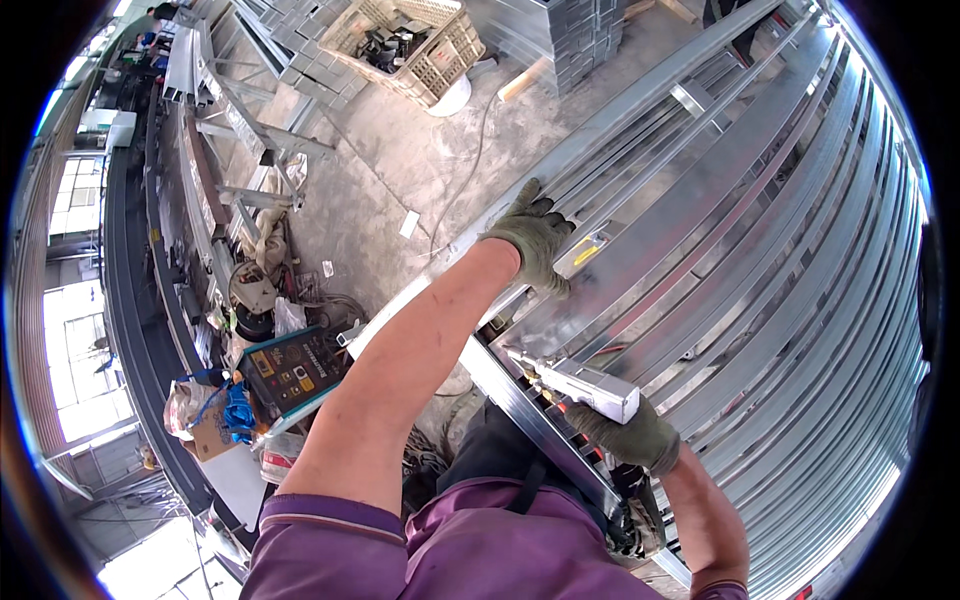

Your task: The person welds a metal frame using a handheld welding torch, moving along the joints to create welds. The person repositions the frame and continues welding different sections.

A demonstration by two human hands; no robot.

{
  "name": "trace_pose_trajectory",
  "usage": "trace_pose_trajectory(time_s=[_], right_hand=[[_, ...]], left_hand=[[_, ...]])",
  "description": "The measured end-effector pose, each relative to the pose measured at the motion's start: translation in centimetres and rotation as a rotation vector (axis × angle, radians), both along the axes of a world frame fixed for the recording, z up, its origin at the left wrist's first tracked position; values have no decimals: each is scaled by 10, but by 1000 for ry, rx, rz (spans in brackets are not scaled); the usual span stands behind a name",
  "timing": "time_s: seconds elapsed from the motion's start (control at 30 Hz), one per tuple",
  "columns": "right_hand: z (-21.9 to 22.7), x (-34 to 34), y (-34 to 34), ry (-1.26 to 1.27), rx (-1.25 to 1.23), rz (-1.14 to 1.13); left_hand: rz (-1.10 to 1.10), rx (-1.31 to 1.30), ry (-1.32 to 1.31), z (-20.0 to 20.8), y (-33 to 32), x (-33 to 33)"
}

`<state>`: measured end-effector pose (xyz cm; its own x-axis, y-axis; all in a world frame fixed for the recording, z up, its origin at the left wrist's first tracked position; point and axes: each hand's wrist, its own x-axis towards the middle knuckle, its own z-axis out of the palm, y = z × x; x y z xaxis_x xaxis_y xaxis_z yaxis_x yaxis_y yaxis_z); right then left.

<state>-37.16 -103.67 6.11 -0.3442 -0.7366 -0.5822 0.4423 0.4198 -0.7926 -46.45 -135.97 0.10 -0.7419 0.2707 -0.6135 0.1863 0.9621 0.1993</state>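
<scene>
My left hand [535,238], in a green work glove, lies with fingers spread on the galvanized outer rail [620,122] of a long metal frame. My right hand [635,432], in a matching glove, is wrapped round a silver, box-bodied welding gun [592,388]. Its narrow nozzle points left, close to the frame's near corner. The trigger side of the gun is hidden by the hand. Many parallel metal slats [745,255] run away to the right, with gaps between them. A small yellow item [588,250] shows beside my left hand.
On the left stands a machine with a dark control panel [295,370], near a blue cloth [238,412] and coiled cables. A beige plastic crate [440,62] holds dark parts. Stacked metal profiles [590,45] stand beyond the frame. A cable [483,140] crosses the concrete floor.
</scene>
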Motion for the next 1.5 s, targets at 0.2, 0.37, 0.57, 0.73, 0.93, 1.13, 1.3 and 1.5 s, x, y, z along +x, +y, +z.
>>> trace_pose_trajectory(time_s=[0.2, 0.37, 0.57, 0.73, 0.93, 1.13, 1.3, 1.5], right_hand=[[0, -3, -7, -61, 68, 71], [4, -7, -16, -80, 75, 101], [7, -8, -17, -72, 81, 107], [5, -8, -19, -116, 88, 127], [-7, 3, -15, -83, -21, 55], [-9, 7, -15, 39, -9, 102], [0, 9, -14, 67, 45, 109], [-4, 15, -13, 53, 37, 71]], left_hand=[[-1, -3, -48, 12, 2, -3], [3, -12, -40, 7, 1, -3], [4, -8, -50, 8, 1, -5], [11, 8, -39, 4, 0, -4], [25, 23, -3, 8, 3, -3], [47, 18, -42, 15, 5, -6], [29, 30, 7, 8, 5, -4], [-6, -11, -24, 10, 4, -7]])
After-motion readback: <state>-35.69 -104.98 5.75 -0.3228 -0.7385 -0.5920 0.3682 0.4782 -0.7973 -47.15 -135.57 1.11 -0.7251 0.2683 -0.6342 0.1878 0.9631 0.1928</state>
